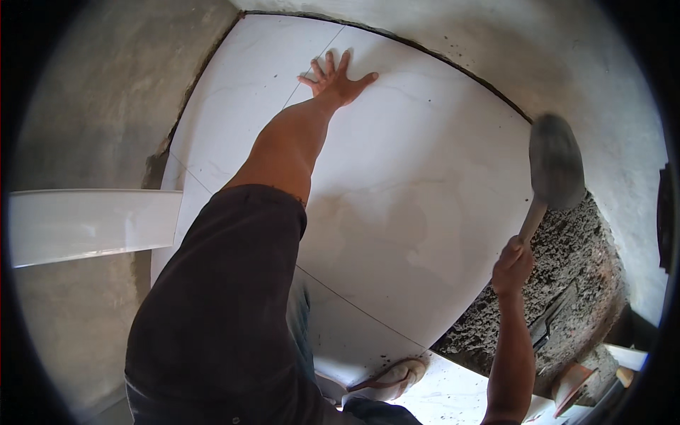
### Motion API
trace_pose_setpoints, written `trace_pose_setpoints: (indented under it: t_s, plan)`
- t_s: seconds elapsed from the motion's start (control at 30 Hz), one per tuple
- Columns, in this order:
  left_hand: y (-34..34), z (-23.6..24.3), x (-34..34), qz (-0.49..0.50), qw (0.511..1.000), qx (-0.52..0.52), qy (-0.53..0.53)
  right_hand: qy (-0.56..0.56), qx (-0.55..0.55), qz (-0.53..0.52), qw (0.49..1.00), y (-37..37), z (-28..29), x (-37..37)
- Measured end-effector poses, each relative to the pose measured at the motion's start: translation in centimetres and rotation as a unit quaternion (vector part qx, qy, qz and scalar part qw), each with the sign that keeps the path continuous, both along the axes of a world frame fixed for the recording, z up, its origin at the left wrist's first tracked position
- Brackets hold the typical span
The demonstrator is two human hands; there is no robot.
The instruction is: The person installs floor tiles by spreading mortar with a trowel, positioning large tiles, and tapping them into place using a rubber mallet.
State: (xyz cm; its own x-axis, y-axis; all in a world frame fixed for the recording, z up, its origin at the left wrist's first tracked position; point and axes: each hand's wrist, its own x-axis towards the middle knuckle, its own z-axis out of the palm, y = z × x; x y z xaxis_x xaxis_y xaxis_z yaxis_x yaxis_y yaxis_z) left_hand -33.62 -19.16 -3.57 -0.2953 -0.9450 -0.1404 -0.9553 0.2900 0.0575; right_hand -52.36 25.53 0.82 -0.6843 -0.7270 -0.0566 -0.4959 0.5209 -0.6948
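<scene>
I see the right hand (pixel 513 268) clenched round a mallet (pixel 557 163), its dark head blurred beyond the grip. Left of that, the left hand (pixel 336 81) splays on marble-veined tile (pixel 425 156); rough mortar (pixel 581 262) lies right.

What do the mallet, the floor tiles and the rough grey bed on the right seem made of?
Mallet head: probably rubber, matte dark grey, though blur leaves that open.
Handle: likely bare wood, being plain tan.
Tiles: apparently glazed porcelain or ceramic, white with faint veins and soft sheen.
Bed: likely mortar, coarse and crumbly.
</scene>
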Motion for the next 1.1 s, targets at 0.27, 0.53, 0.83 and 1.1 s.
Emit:
trace_pose_setpoints:
  t_s: [0.27,0.53,0.83,1.1]
  plan:
    - [-1.6,-2.2,-0.6,-0.033,0.998,-0.054,0.022,0.019,0.032,-0.057,0.998,1.5,-1.1,-0.8]
    - [1.4,0.9,-1.8,-0.019,0.999,0.031,0.001,0.122,0.007,-0.008,0.992,2.7,-2.1,-1.9]
    - [-1.8,-1.8,-1.6,0.001,1.0,0.001,0.005,0.155,0.049,0.082,0.983,4.1,-3.8,-4.1]
    - [-5.1,-5.0,0.7,-0.066,0.993,-0.066,0.069,0.075,0.122,-0.012,0.99,4.6,-1.8,-3.1]
